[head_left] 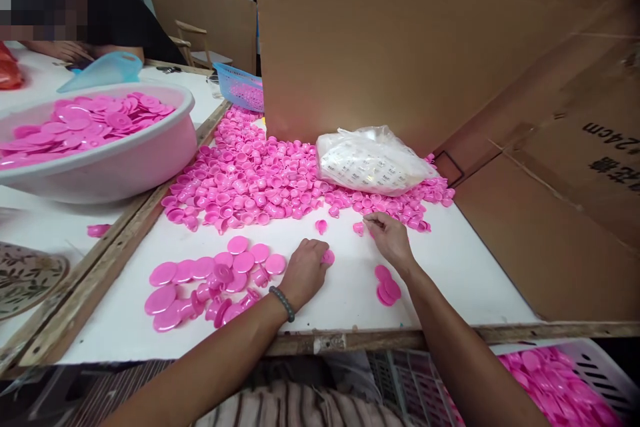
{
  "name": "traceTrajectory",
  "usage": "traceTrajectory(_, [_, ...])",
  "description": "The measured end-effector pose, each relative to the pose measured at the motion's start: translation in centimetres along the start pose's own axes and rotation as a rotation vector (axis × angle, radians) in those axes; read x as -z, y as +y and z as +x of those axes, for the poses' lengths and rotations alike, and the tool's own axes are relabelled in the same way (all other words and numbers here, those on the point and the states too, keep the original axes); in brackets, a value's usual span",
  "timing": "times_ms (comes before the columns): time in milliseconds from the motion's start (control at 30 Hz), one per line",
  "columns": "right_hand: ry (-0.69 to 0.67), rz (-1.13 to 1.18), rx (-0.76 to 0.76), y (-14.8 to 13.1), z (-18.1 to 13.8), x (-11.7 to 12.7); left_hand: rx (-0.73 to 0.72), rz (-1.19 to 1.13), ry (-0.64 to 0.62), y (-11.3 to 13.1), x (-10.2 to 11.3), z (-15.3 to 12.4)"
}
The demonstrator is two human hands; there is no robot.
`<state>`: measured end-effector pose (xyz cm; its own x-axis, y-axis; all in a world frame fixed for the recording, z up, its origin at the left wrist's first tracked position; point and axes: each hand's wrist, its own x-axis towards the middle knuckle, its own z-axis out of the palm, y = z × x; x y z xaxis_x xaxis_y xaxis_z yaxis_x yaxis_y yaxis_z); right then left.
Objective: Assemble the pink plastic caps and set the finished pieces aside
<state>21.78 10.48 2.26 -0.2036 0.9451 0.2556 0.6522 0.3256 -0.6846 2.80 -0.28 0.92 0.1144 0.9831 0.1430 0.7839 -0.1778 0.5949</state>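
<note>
My left hand (306, 271) rests on the white table (450, 267), fingers curled round a small pink plastic piece (328, 257). My right hand (389, 237) lies a little to the right, fingertips pinched at a small pink piece beside the near edge of a big heap of pink cup-shaped parts (260, 177). Flat pink discs and assembled pieces (210, 280) lie left of my left hand. Two more pink discs (387, 288) lie by my right wrist.
A clear bag of small white parts (370, 161) sits on the heap. A white basin of pink discs (95, 140) stands at left, a blue basket (240, 85) behind. Cardboard walls (425, 33) close the back and right. A crate of pink discs (560, 387) sits below. Another person sits at far left.
</note>
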Motion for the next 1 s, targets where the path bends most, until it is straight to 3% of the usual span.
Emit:
traceTrajectory(133, [-0.022,-0.133,-0.017,-0.1,-0.4,0.3,0.018,-0.036,0.029,-0.4,-0.3,-0.1])
traceTrajectory(300, [-0.149,-0.262,0.031,-0.7,-1.2,-1.5,0.048,-0.102,0.056,-0.9,-0.8,0.1])
traceTrajectory(600, [-0.268,-0.285,0.46,-3.7,-4.5,-2.3,0.095,-0.253,0.058,-1.5,-1.5,0.3])
traceTrajectory(800, [-0.275,-0.394,0.58,-3.8,-5.2,-3.3,0.092,-0.253,0.048,-1.3,-1.5,0.4])
traceTrajectory(1000, [-0.26,-0.44,0.528,-3.8,-4.6,-2.6,0.116,-0.24,0.058,-0.9,-1.5,0.4])
